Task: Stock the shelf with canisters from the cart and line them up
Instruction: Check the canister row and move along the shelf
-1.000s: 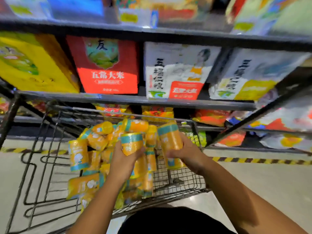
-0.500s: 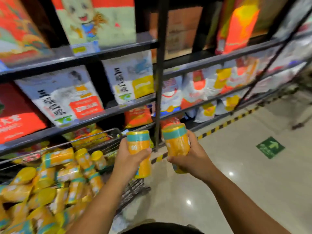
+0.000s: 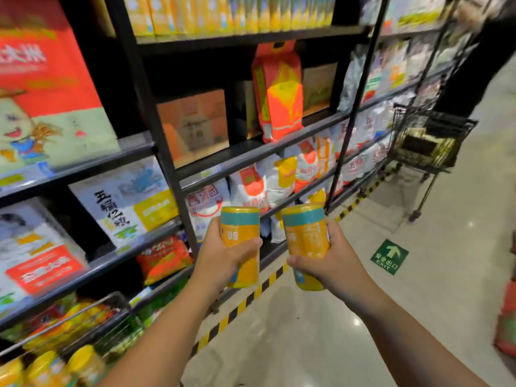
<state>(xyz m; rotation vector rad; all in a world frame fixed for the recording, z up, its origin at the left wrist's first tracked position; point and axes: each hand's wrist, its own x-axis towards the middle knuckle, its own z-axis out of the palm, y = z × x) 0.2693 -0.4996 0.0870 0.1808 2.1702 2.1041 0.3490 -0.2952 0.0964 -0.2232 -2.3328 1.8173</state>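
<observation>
A: two canisters in hand. left canister [image 3: 240,241] sits in the left hand [image 3: 223,258], right canister [image 3: 306,241] in the right hand [image 3: 332,258]. both upright, side by side with a gap, held in mid-air over the aisle floor [image 3: 307,331] in front of the shelf [image 3: 251,152]

B: grip?

A: each hand wrapped tight round the mid-body, thumb on one side, fingers round the other. clamped, not pinched

B: handling?

A: judging by the one-hand hold: light, rigid cylinder. glossy wrap looks slick, so mid-body wrap beats gripping by the lid. probably dents if dropped

B: looks?

A: orange-yellow body, teal band under a yellow lid, small print too blurred to read

B: rest of stock?

A: more of the same piled in the cart [image 3: 92,317] at lower left. matching yellow packs line the top shelf [image 3: 245,37]; rice bags [image 3: 125,199] fill the rows nearer
</observation>
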